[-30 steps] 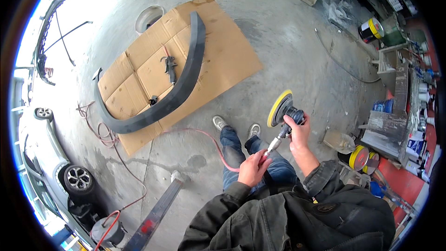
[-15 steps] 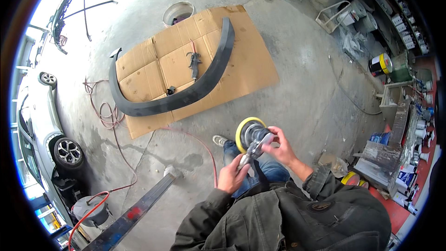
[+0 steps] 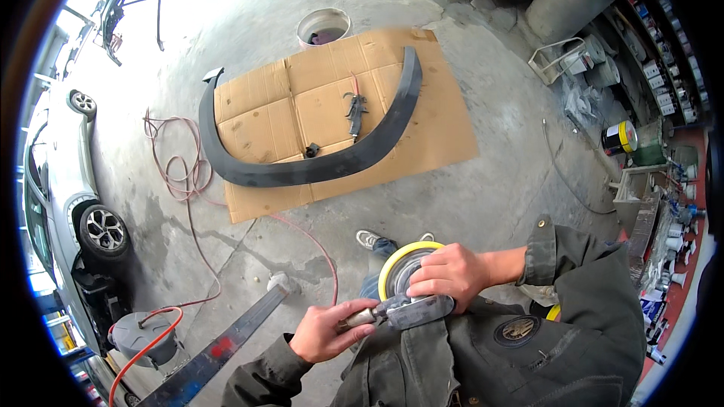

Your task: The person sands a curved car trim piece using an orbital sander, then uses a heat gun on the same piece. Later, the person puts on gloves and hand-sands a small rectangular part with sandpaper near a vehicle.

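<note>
In front of my chest is an air sander (image 3: 422, 312) with a grey body and a round, yellow-rimmed pad (image 3: 388, 275). My right hand (image 3: 451, 277) is wrapped over its head, fingers bent across the dark side of the pad. Thumb and fingers of my left hand (image 3: 329, 330) close on a metal hose coupling (image 3: 360, 319) at the sander's end. A red air hose (image 3: 329, 260) runs along the floor up to my left hand, which hides its end. Farther off, a dark curved wheel-arch trim (image 3: 302, 173) lies on flattened cardboard (image 3: 445, 128).
A spray-gun-like tool (image 3: 355, 114) and a small black part (image 3: 311, 151) lie on the cardboard. Behind it stands a white bucket (image 3: 324, 28). At left are a silver car (image 3: 64, 173), a metal beam (image 3: 226, 343) and a grey canister (image 3: 145, 339). Cluttered shelves (image 3: 667, 68) line the right.
The sander has come lower and closer to my body, its pad turned more face-on. My right hand has gone from fingertips on the body to wrapping over the head. My left hand has moved left and down.
</note>
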Motion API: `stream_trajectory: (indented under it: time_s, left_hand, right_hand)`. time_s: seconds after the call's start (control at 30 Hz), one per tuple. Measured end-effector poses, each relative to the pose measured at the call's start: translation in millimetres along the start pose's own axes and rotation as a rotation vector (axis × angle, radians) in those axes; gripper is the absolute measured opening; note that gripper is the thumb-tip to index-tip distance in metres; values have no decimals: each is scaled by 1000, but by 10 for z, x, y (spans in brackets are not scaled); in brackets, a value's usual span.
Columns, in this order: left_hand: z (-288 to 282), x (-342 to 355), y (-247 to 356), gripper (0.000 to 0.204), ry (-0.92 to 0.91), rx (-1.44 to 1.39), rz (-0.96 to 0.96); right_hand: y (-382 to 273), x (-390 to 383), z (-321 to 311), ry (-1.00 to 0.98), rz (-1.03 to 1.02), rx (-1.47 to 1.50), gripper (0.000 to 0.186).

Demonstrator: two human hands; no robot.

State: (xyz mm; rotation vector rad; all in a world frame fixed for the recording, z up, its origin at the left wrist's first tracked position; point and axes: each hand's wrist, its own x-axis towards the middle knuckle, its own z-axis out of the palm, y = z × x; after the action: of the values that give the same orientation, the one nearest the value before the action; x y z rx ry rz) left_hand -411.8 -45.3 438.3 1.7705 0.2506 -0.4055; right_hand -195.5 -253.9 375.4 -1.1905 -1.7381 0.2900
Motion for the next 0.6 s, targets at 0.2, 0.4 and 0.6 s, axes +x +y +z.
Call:
stream_trajectory:
  time_s: [0.2, 0.4, 0.6]
  left_hand:
    - [-402, -148, -324, 30, 70, -154, -130]
    - [-679, -62, -810, 33, 70, -335, -278]
    - [-810, 316, -1652, 26, 529, -253, -326]
  right_hand:
    - [133, 534, 259, -26, -57, -8, 41]
    - [552, 856, 277, -232, -81, -42, 45]
    - [1890, 1124, 98, -383, 95, -131, 42]
